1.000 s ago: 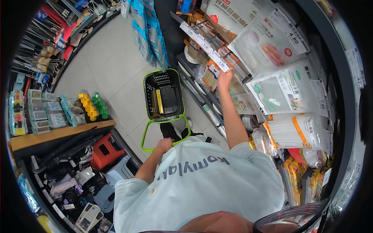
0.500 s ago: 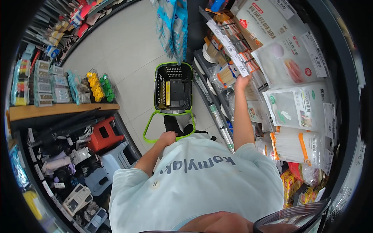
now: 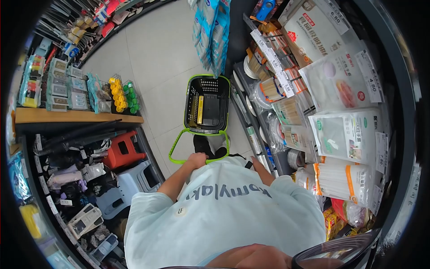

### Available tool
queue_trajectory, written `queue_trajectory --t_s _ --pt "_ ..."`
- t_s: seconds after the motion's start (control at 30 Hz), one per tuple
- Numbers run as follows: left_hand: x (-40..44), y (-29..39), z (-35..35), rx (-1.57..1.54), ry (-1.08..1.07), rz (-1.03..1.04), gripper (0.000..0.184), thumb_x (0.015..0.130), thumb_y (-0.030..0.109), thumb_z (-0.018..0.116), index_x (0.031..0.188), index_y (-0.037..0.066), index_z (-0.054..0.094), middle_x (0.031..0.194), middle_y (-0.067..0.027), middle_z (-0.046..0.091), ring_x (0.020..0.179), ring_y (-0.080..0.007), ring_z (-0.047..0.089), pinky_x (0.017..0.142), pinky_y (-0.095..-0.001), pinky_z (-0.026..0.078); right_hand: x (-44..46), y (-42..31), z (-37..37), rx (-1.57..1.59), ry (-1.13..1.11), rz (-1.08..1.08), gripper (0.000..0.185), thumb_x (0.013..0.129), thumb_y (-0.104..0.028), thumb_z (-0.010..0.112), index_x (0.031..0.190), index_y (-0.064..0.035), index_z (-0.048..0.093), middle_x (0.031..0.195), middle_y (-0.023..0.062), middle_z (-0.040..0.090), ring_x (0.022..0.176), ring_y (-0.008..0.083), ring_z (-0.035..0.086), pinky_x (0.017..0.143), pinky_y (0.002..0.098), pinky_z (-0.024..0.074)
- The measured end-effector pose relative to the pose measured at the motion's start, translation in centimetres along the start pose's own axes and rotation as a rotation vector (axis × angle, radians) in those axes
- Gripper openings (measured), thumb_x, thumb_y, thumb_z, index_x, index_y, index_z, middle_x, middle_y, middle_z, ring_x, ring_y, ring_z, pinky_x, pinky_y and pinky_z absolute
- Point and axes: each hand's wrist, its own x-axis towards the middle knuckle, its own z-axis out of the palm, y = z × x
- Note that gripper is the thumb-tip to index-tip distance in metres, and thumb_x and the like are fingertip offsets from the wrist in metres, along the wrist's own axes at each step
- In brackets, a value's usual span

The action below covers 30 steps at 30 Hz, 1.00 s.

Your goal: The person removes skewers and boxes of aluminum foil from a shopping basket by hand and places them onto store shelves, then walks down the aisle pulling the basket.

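My left hand (image 3: 197,160) is closed around the green handle (image 3: 171,148) of a black shopping basket (image 3: 208,130). The basket has a green rim and hangs or stands low in front of my feet; which of the two I cannot tell. Inside it, against the left wall, is a slim yellow item (image 3: 200,110). My right forearm (image 3: 263,172) is lowered close to my side, beside a black strap (image 3: 248,164). The fingers of my right hand are hidden, so whether they hold anything does not show.
On the right, a shelf carries packs of disposable gloves (image 3: 342,134), cotton swabs (image 3: 345,181) and toothpicks (image 3: 286,110). Blue bags (image 3: 210,36) hang ahead. To the left are a red stool (image 3: 122,150), a blue-grey stool (image 3: 130,181) and a wooden shelf edge (image 3: 80,116).
My right hand has left the price-tag rail on the right-hand shelf and dropped to my side. The left hand keeps the basket handle. The view has shifted slightly.
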Motion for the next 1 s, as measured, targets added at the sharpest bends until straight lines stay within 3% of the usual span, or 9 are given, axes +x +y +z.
queue_trajectory --t_s 0.03,0.1,0.2,0.3,0.4,0.53,0.6,0.77,1.0 --pt "0.0 0.0 0.1 -0.005 -0.005 -0.006 0.050 0.082 0.035 0.061 0.127 0.015 0.066 0.129 -0.0128 0.064 0.120 -0.0303 0.060 0.099 -0.0449 0.050 -0.1 -0.2 -0.9 0.005 -0.002 -0.005 0.043 0.086 -0.027 0.062 0.124 -0.0056 0.065 0.105 0.0160 0.070 0.104 0.0279 0.065 0.089 0.0446 0.0500" --pt "0.6 0.1 0.5 -0.004 -0.009 -0.007 0.050 0.083 0.036 0.060 0.128 0.015 0.066 0.129 -0.0125 0.064 0.121 -0.0303 0.060 0.099 -0.0448 0.050 -0.3 -0.4 -2.8 -1.203 0.109 -0.842 0.039 0.089 -0.029 0.060 0.115 -0.0016 0.068 0.107 0.0219 0.069 0.103 0.0333 0.066 0.088 0.0443 0.0512" --pt "1.4 -0.3 1.2 -0.003 0.012 0.032 0.050 0.083 0.037 0.060 0.128 0.016 0.066 0.129 -0.0124 0.064 0.120 -0.0302 0.060 0.099 -0.0444 0.050 0.9 -1.5 -6.3 -1.385 0.255 -0.730 0.040 0.091 -0.037 0.058 0.102 0.0008 0.068 0.094 0.0192 0.071 0.087 0.0345 0.069 0.077 0.0445 0.0539" --pt "1.7 0.3 1.0 0.037 -0.018 0.037 0.051 0.082 0.037 0.061 0.128 0.016 0.066 0.130 -0.0125 0.064 0.120 -0.0303 0.060 0.100 -0.0443 0.050 -4.2 -6.9 -5.9 -0.755 0.327 -0.329 0.033 0.091 -0.031 0.060 0.100 -0.0011 0.069 0.091 0.0171 0.071 0.083 0.0334 0.069 0.074 0.0393 0.0543" --pt "1.4 2.1 0.1 0.098 0.001 0.052 0.051 0.082 0.037 0.061 0.129 0.016 0.065 0.126 -0.0133 0.066 0.117 -0.0314 0.062 0.098 -0.0442 0.051 -10.7 -11.6 -1.9 -0.629 0.420 -0.694 0.029 0.089 -0.028 0.063 0.096 -0.0004 0.070 0.094 0.0230 0.070 0.089 0.0373 0.069 0.078 0.0445 0.0527" --pt "2.6 5.0 -0.6 0.049 -0.071 0.059 0.047 0.081 0.036 0.064 0.122 0.013 0.068 0.115 -0.0158 0.069 0.109 -0.0343 0.065 0.093 -0.0468 0.053 -9.9 -12.3 4.2 -0.644 0.210 -1.103 0.034 0.092 -0.031 0.063 0.108 -0.0005 0.066 0.095 0.0214 0.071 0.089 0.0362 0.069 0.078 0.0432 0.0530" --pt "3.7 5.8 0.3 0.011 -0.063 0.074 0.045 0.081 0.036 0.065 0.118 0.012 0.069 0.111 -0.0166 0.070 0.106 -0.0351 0.066 0.091 -0.0477 0.053 -13.2 -12.7 8.0 -0.549 -0.083 -0.944 0.031 0.093 -0.028 0.066 0.109 -0.0009 0.069 0.095 0.0175 0.071 0.092 0.0227 0.069 0.082 0.0352 0.0529" --pt "5.0 10.1 1.2 0.080 -0.005 0.066 0.041 0.083 0.037 0.069 0.114 0.011 0.069 0.110 -0.0157 0.071 0.106 -0.0354 0.067 0.091 -0.0478 0.053 -17.1 -9.2 12.2 -1.175 -0.061 -0.957 0.046 0.100 -0.044 0.048 0.098 -0.0040 0.071 0.095 0.0199 0.071 0.092 0.0368 0.068 0.080 0.0459 0.0518" --pt "3.9 10.6 5.7 0.062 0.025 0.053 0.037 0.085 0.027 0.062 0.119 0.014 0.067 0.115 -0.0156 0.070 0.110 -0.0337 0.066 0.095 -0.0481 0.052 -17.8 -4.6 10.5 -1.052 -0.029 -0.966 0.050 0.099 -0.046 0.046 0.090 -0.0036 0.070 0.090 0.0235 0.069 0.089 0.0434 0.065 0.078 0.0509 0.0495"
